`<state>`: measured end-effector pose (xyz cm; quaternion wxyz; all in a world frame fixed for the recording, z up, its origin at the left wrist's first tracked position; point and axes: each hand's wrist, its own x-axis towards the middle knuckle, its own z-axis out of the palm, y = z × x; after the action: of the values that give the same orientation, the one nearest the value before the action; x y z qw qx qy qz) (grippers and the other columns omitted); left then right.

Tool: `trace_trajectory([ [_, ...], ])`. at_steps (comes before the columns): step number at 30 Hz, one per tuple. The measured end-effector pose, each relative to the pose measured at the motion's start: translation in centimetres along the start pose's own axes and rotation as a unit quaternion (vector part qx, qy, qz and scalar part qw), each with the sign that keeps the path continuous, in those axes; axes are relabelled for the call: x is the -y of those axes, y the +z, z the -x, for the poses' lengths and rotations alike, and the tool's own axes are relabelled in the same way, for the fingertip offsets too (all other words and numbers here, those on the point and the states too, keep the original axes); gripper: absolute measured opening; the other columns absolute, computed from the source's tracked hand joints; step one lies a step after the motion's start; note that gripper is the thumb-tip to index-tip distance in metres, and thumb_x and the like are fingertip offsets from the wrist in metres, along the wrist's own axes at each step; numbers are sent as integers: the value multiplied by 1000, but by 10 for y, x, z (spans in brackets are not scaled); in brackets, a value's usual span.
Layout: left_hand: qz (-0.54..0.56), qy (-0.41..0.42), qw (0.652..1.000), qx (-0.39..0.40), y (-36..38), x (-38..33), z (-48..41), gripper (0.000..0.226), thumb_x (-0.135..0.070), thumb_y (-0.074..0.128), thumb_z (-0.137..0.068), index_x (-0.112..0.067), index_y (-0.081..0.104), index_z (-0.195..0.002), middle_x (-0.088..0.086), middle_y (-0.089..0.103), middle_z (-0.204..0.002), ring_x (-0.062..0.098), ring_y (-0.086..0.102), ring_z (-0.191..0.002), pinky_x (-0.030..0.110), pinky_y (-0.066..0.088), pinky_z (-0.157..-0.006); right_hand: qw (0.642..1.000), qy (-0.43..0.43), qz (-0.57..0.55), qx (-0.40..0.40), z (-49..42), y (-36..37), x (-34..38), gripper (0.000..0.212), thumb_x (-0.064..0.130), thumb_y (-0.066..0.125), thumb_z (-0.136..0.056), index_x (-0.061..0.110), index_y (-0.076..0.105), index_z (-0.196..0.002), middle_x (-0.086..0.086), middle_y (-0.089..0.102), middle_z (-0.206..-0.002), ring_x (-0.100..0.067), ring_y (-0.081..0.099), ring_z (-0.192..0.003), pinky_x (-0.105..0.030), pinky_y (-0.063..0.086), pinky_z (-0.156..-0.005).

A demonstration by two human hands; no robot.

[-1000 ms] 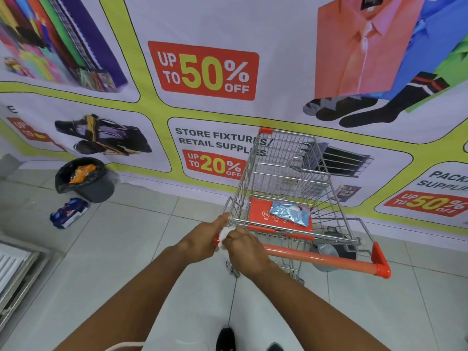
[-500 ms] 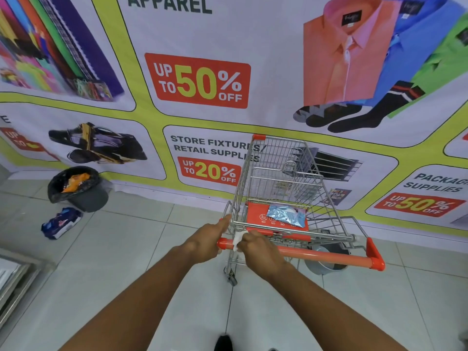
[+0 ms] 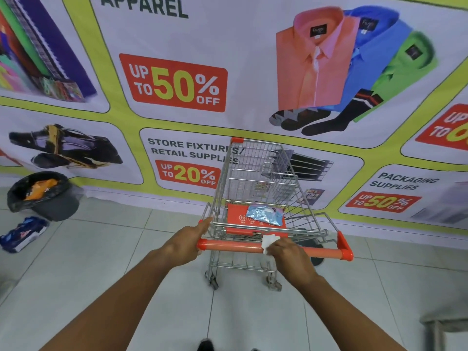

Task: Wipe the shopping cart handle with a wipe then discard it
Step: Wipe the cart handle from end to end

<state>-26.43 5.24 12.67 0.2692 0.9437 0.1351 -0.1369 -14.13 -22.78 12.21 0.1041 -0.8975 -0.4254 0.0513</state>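
A small wire shopping cart [image 3: 255, 178] stands in front of me with an orange handle [image 3: 233, 245] across its near end. My right hand [image 3: 288, 252] presses a white wipe [image 3: 268, 241] onto the middle of the handle. My left hand [image 3: 190, 239] grips the handle's left end at the cart frame. A bluish wipes packet [image 3: 264, 214] lies on the cart's orange seat flap. A bin with a black liner [image 3: 43, 196] stands on the floor at the far left, against the wall.
A large printed banner [image 3: 228, 72] covers the wall right behind the cart. A blue package [image 3: 22, 234] lies on the tiled floor by the bin. A grey frame corner [image 3: 445, 325] shows at the lower right. My shoe tips [image 3: 205, 345] are at the bottom edge.
My right hand has slid the wipe along the handle from its left end toward the middle. My left hand has stayed at the left end. The view has tilted up slightly.
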Motion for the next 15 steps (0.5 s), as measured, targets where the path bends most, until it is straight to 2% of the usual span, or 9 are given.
trace_trajectory([
  [5, -55, -5, 998, 3, 7, -4, -1, 85, -1, 56, -85, -38, 14, -149, 5, 61, -127, 21, 62, -98, 30, 52, -82, 998, 60, 17, 2, 30, -21, -47, 40, -9, 79, -53, 21, 75, -80, -1, 74, -79, -22, 65, -74, -32, 55, -58],
  [7, -79, -2, 997, 12, 9, -13, 4, 86, 5, 51, -84, -34, 13, -150, 7, 55, -135, 24, 61, -105, 32, 50, -86, 997, 77, 21, -5, 43, -31, -66, 37, -8, 80, -53, 19, 76, -78, -5, 74, -78, -26, 66, -72, -34, 55, -60],
  [8, -99, 1, 995, 17, 11, -18, 6, 88, 8, 49, -83, -30, 10, -151, 8, 45, -147, 26, 58, -115, 33, 49, -90, 996, 87, 23, -9, 48, -35, -78, 35, -6, 80, -53, 19, 76, -77, -5, 74, -77, -26, 66, -72, -34, 55, -63],
  [9, -125, 5, 992, 20, 12, -23, 9, 91, 11, 47, -81, -27, 6, -153, 6, 30, -157, 27, 51, -126, 35, 48, -95, 995, 98, 25, -12, 53, -37, -88, 34, -4, 81, -54, 21, 75, -77, -3, 74, -77, -26, 66, -73, -34, 55, -68],
  [11, -176, 17, 984, 17, 17, -28, 9, 95, 13, 48, -80, -23, -1, -153, 1, 3, -164, 26, 31, -142, 36, 45, -101, 992, 123, 31, -15, 59, -39, -104, 34, 0, 81, -57, 26, 74, -76, 0, 74, -81, -25, 66, -78, -34, 55, -73],
  [13, -211, 22, 977, 16, 23, -30, 8, 95, 12, 50, -80, -19, -2, -153, 3, -3, -164, 24, 15, -148, 37, 36, -109, 988, 148, 30, -29, 63, -43, -110, 32, -1, 79, -59, 27, 73, -73, 0, 73, -81, -25, 67, -77, -29, 54, -64],
  [15, -243, 23, 970, 19, 30, -33, 9, 93, 11, 51, -82, -15, -4, -152, 6, -4, -163, 25, 2, -149, 37, 20, -117, 986, 160, 12, -46, 66, -49, -112, 29, -6, 76, -60, 22, 72, -67, -4, 73, -78, -25, 67, -68, -26, 50, -56],
])
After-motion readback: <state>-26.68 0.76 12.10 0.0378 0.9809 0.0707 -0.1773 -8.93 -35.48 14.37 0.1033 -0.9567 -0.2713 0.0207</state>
